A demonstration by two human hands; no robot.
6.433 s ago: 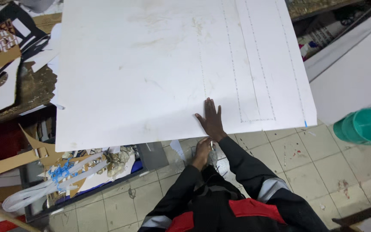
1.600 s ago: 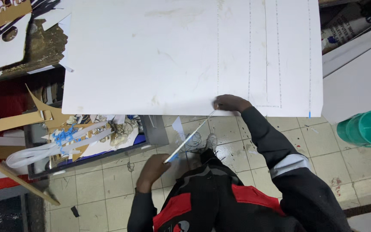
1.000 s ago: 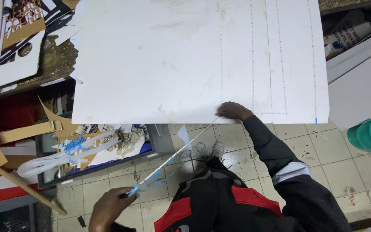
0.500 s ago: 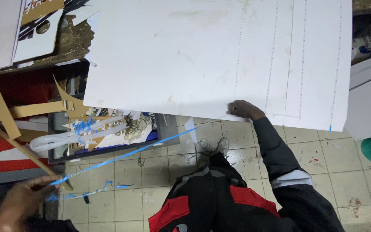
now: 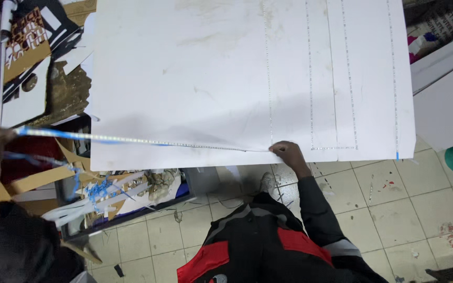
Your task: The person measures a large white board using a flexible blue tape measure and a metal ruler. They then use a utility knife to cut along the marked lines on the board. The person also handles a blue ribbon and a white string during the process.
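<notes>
Stretching between both hands' grips: strip [image 5: 132,140].

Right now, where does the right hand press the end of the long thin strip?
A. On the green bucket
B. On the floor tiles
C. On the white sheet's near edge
C: the right hand pins the strip at the near edge of the white sheet.

A thin strip [image 5: 132,140] with blue edging, pulled taut, runs nearly level across the lower part of a large white sheet [image 5: 211,78]. The sheet lies flat, bearing several dotted lines along its right side.
</notes>
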